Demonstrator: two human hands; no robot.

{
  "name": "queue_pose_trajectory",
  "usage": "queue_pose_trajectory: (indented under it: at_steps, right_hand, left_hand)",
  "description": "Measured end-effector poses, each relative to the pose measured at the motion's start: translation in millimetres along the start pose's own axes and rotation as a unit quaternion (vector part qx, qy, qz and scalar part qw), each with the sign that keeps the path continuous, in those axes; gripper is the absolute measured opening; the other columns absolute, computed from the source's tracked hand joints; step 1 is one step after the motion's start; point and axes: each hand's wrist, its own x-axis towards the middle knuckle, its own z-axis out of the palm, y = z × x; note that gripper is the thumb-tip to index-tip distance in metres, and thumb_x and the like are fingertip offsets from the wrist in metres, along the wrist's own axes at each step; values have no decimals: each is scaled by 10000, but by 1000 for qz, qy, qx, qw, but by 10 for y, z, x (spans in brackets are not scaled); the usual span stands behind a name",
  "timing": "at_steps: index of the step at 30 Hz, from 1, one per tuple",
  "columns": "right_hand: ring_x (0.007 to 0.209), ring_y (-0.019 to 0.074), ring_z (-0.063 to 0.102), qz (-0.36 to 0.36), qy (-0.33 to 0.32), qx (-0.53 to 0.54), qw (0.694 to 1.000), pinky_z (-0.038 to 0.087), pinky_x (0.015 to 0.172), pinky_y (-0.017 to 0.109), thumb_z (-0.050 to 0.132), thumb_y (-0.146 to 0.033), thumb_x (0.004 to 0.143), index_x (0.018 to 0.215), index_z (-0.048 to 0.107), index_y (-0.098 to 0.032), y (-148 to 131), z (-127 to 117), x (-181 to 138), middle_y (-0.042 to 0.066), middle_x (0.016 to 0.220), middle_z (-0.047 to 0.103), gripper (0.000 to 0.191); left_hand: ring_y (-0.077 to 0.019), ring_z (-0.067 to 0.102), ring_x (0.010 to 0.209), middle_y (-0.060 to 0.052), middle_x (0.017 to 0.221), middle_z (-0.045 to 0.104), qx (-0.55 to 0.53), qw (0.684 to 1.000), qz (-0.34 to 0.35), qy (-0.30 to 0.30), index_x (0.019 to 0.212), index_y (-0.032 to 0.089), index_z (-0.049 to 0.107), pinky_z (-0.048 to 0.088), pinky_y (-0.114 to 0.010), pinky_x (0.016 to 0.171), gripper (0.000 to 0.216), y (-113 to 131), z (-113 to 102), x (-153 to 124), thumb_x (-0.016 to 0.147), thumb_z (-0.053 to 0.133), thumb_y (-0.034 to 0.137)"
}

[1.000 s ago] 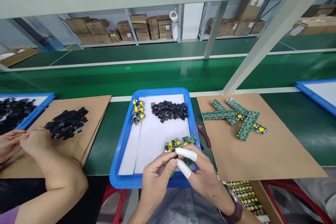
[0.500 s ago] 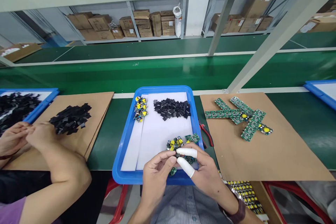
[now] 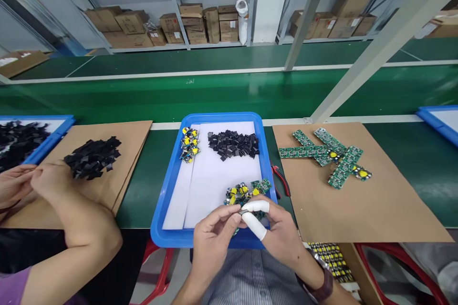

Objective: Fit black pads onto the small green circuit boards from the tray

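Observation:
Over the near edge of a blue tray (image 3: 165, 200), my left hand (image 3: 214, 233) and my right hand (image 3: 277, 228) meet fingertip to fingertip. Both are closed in a pinch on one small black piece (image 3: 243, 212), mostly covered by the fingers. White finger cots cover the thumb and forefinger of my right hand. Just beyond the fingers lies a cluster of small circuit boards with yellow parts (image 3: 236, 193), partly hidden by my hands. A pile of black pieces (image 3: 234, 144) is at the tray's far side, and boards with yellow parts (image 3: 189, 144) line its far left.
Green circuit board strips (image 3: 345, 167) lie crossed on brown cardboard (image 3: 375, 214) at the right. Red-handled pliers (image 3: 281, 180) rest beside the tray. At the left, a co-worker's hands (image 3: 52, 178) are near another black pile (image 3: 93, 158). A slanted post (image 3: 358, 71) rises behind.
The camera view has shifted slightly. My fingers have turned the black piece a little, so it now shows thinner; both hands stay pinched together in the same place.

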Motion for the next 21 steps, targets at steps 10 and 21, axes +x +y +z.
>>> queue_pose_trajectory:
  at_steps: [10,21]
  right_hand:
    - [762,157,611,-9,20,-52,998,490,724,264,655,-146,908,868,654,-212,-28,28,-53,-2,829,655,78]
    - [865,195,653,18,2,28,999,546,820,331,755,-199,880,1062,731,-254,58,28,-105,22,930,685,191]
  left_hand:
    - [-146,708,834,-28,929,725,133,982,133,6,1022,245,778,588,-209,743,158,-95,-3,-88,927,690,155]
    - [-160,729,719,-35,818,767,41,998,-40,36,979,180,765,606,-227,701,151,-53,-12,-21,895,754,305]
